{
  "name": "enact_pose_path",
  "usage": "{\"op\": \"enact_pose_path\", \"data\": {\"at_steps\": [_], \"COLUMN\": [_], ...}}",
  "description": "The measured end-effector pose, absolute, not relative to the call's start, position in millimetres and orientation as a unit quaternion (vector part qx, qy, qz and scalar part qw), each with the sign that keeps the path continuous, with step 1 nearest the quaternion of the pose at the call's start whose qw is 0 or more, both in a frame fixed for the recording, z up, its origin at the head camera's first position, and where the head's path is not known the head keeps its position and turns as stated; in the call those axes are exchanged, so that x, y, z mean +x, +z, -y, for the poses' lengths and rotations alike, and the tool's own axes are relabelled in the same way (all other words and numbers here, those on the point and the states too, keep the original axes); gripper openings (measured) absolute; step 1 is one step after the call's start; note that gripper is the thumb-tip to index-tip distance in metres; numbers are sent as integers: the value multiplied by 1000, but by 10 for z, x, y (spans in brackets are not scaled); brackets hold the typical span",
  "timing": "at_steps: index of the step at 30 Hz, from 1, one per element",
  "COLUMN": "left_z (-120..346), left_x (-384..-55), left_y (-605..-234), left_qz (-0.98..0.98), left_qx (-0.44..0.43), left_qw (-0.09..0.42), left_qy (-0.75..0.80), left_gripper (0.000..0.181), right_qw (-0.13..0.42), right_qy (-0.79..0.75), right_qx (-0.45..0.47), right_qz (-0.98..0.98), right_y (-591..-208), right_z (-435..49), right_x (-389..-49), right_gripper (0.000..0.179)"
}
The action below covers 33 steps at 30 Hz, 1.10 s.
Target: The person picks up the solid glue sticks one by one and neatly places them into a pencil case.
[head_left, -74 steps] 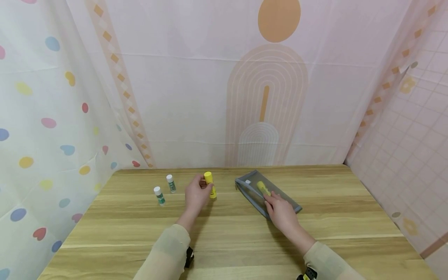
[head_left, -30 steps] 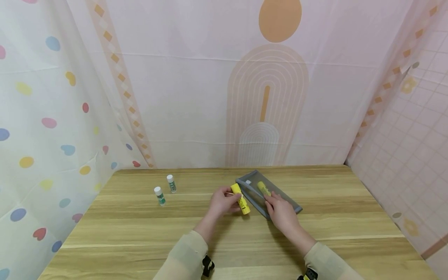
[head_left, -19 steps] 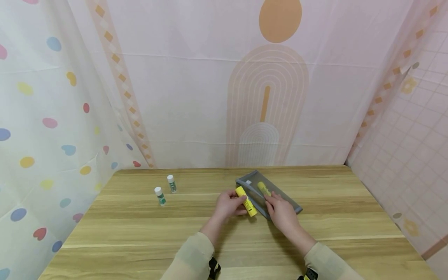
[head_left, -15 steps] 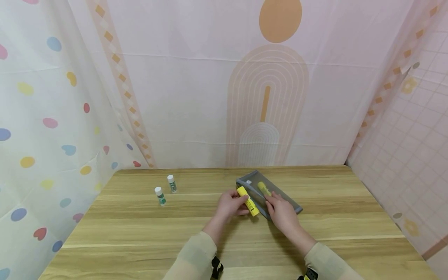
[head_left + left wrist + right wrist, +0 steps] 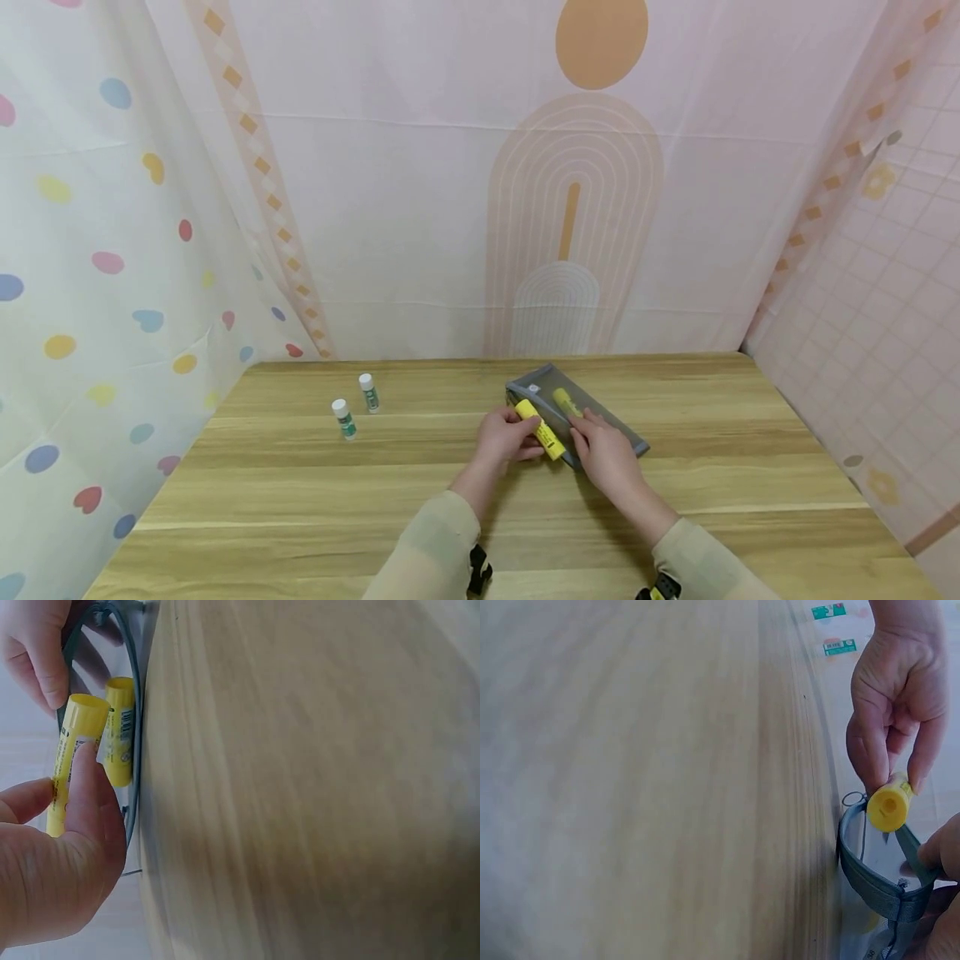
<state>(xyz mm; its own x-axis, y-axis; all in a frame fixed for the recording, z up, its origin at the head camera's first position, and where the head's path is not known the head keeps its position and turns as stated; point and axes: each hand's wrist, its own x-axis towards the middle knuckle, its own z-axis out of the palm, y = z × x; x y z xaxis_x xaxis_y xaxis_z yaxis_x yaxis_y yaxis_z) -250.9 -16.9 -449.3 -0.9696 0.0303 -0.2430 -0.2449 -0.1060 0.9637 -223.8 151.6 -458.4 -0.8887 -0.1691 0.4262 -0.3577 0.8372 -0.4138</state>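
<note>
My left hand pinches a yellow glue stick between thumb and fingers, tilted along the mouth of a grey mesh zip pouch. A second yellow glue stick shows through the mesh, inside the pouch. With thumb and fingers, my right hand grips the pouch's upper edge. In the left wrist view the pouch mouth gapes, with the inner glue stick beyond the held one. The right wrist view has the held stick's end right at the pouch rim.
Two small glue sticks with white caps and green labels, one nearer and one farther, stand upright at the left of the wooden table. Patterned curtains hang behind the table and at both sides.
My left hand has carried the yellow glue stick rightward from its upright place on the table to the pouch mouth, tilting it. My right hand and the pouch have stayed nearly still.
</note>
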Motion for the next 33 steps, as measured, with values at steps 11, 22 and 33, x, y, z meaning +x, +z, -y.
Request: {"op": "enact_pose_path", "data": {"at_steps": [11, 22, 33], "left_z": [119, 27, -20], "left_x": [-2529, -2533, -2529], "left_y": [-4537, -4522, -4561], "left_qz": [-672, -678, -683], "left_qx": [-87, -101, -111], "left_qw": [80, 75, 71], "left_qy": [731, 725, 718], "left_gripper": [17, 24, 24], "right_qw": [186, 175, 174], "right_qy": [251, 254, 249], "right_qx": [137, 130, 128], "right_qz": [940, 942, 944], "right_y": [-4557, -4543, -4535], "right_z": [-1518, -1514, -1506], "right_x": [-2232, -2234, -2219], "right_gripper": [23, 24, 22]}}
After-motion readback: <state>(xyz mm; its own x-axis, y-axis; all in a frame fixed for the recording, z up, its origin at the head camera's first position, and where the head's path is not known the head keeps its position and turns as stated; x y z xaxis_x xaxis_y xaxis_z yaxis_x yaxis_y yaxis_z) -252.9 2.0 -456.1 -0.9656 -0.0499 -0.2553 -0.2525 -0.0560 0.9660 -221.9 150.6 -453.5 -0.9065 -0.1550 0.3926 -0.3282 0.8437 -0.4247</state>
